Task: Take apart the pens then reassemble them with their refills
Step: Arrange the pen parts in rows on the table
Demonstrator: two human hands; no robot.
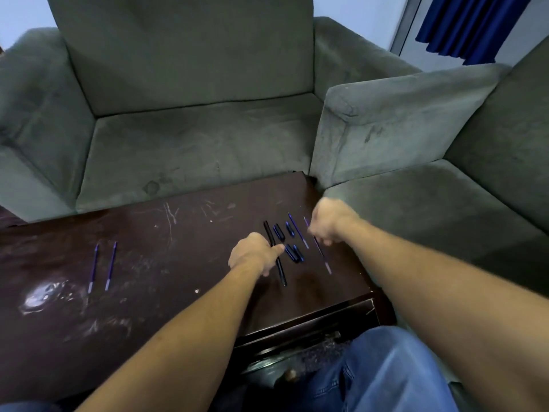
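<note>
Pen parts lie on the right part of a dark wooden table (178, 233). My left hand (255, 255) pinches a long black pen barrel (280, 272) that rests on the table. Beside it lie several short dark blue pen pieces (292, 253), and a thin purple refill (298, 233). My right hand (331, 223) is blurred and closed in a fist over another purple refill (322, 257), whose ends stick out on both sides of the hand. Two more purple refills (102, 266) lie side by side far to the left.
A grey armchair (193, 150) stands right behind the table and a second grey sofa (416, 203) presses against its right edge. My knee in blue jeans (386, 373) is under the near right corner. A blue curtain (469, 25) hangs at the top right.
</note>
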